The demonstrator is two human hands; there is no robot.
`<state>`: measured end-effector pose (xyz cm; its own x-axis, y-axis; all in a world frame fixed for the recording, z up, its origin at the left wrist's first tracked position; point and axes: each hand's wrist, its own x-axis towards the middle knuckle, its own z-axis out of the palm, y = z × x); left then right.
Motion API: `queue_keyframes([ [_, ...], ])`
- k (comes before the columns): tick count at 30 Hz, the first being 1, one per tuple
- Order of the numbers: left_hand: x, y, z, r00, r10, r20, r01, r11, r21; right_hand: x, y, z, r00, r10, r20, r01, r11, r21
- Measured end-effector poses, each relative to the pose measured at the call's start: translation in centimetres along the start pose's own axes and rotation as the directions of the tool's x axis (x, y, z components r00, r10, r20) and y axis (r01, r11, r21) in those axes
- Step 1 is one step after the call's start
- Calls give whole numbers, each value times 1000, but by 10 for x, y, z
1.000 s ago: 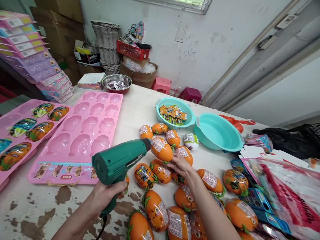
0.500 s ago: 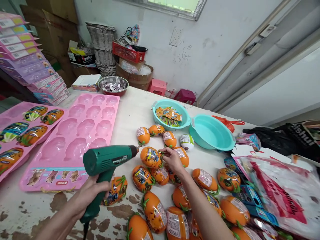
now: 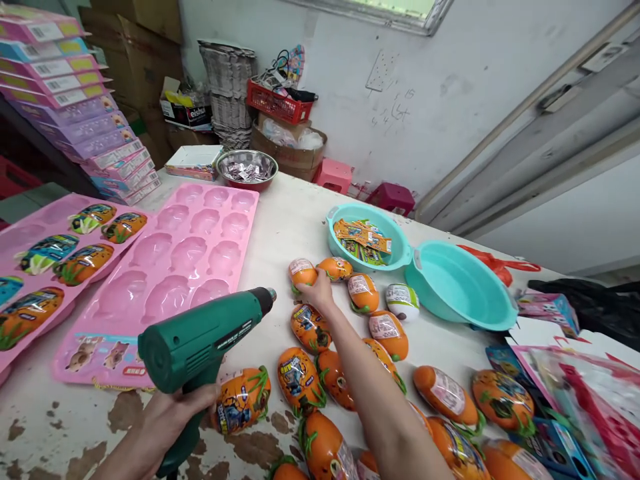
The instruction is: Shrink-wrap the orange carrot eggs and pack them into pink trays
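My left hand [image 3: 187,407] is wrapped round the handle of a green heat gun [image 3: 210,337], whose nozzle points up and to the right. Close to that hand lies an orange toy egg [image 3: 243,400] with green leaf-like strands. My right hand [image 3: 317,293] reaches across the table, its fingers closed on a small orange toy egg [image 3: 301,272] with a white label. Just below my right hand rests a wrapped orange egg [image 3: 311,327] with a printed picture. Several more orange eggs [image 3: 300,380] lie around and beneath my right forearm, which hides some of them.
Two turquoise basins [image 3: 460,283] stand at the back right, the left one holding orange and green packets [image 3: 363,240]. A pink moulded tray [image 3: 195,267] lies left of the eggs, beside another holding wrapped eggs. A metal bowl [image 3: 247,167] and stacked boxes [image 3: 65,87] stand behind.
My right hand has let go of the printed egg near the nozzle and moved up and left to a small labelled egg. The heat gun has shifted slightly left and down in view.
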<state>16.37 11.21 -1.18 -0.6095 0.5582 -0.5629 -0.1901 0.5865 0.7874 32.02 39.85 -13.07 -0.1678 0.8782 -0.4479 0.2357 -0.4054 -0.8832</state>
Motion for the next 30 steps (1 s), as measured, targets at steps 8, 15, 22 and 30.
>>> queue_keyframes([
  [8,17,7,6,970,113,215,-118,993,10,-6,2,-40,904,230,360,-342,894,288],
  [15,10,6,1,936,175,306,-196,980,38,-22,-4,-51,905,104,413,-238,927,288],
  [22,38,32,-1,966,66,251,-63,998,-20,-43,-9,-59,816,-85,572,101,995,3],
  [30,30,-20,-29,988,-81,133,57,983,176,-6,3,-78,972,-190,137,191,982,7],
])
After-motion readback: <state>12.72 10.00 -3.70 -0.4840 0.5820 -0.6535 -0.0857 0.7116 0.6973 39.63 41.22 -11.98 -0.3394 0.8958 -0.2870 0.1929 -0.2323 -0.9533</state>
